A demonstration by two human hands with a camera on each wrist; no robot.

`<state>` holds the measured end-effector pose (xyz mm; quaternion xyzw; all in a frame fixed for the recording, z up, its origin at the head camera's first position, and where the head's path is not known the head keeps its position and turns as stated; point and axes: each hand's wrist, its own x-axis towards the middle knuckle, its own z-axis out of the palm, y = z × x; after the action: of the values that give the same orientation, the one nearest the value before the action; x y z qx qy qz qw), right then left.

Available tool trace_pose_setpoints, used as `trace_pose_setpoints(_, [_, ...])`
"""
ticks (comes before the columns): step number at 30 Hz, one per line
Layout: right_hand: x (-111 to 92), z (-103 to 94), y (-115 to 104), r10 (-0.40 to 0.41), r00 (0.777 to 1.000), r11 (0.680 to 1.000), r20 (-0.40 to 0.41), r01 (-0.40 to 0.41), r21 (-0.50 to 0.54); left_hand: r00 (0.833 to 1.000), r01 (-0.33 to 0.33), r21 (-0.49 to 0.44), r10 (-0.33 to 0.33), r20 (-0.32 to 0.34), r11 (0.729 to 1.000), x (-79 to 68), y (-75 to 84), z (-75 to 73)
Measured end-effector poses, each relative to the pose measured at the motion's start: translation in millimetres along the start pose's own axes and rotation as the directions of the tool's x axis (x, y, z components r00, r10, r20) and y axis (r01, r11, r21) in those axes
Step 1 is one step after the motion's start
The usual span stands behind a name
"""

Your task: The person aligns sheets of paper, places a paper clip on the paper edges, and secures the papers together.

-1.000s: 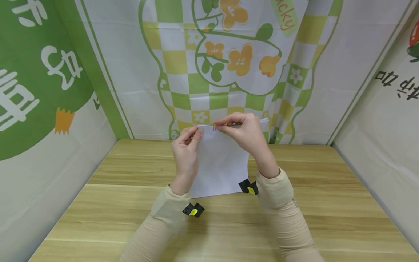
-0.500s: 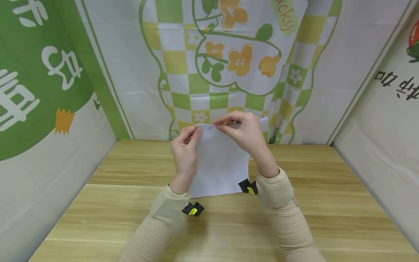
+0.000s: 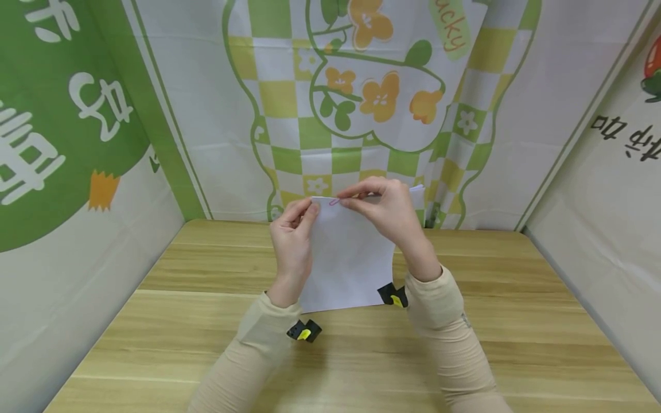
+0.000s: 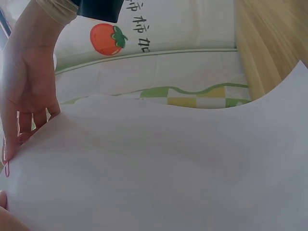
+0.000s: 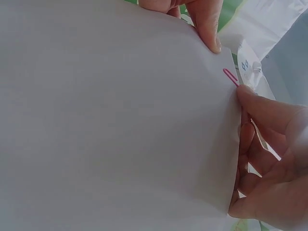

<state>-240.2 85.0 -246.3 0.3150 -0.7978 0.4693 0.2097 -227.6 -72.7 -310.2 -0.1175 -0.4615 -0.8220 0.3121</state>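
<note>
White paper (image 3: pixel 351 258) stands upright over the table, its blank face toward me. At its top left corner my left hand (image 3: pixel 294 238) pinches it between thumb and fingers. A small red paper clip (image 3: pixel 333 201) lies slantwise at the top edge, one end between the thumb and forefinger of my right hand (image 3: pixel 389 209). In the right wrist view, the clip's (image 5: pixel 230 76) looped end shows against the paper face, beside the left thumb. The left wrist view shows the clip (image 4: pixel 7 169) below the right fingertips. How far the clip grips the paper I cannot tell.
A wooden table (image 3: pixel 206 344) lies beneath. Printed curtains (image 3: pixel 330 160) close off the back and both sides. A white paper edge (image 3: pixel 417 188) sticks out behind the right hand. Black and yellow pieces (image 3: pixel 393 295) sit at both wrists.
The paper clip has turned from hanging upright to slanting down to the left at the paper's top edge. Both hands have stayed nearly in place.
</note>
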Motion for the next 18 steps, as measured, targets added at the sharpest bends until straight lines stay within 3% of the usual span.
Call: trace_pose_setpoints(18, [2.3,5.2,-2.4,-0.005,1.000,0.997,0.020,0.007,-0.079,1.000,0.012,0.030,-0.012,0.014,0.999,-0.7,-0.7,-0.5])
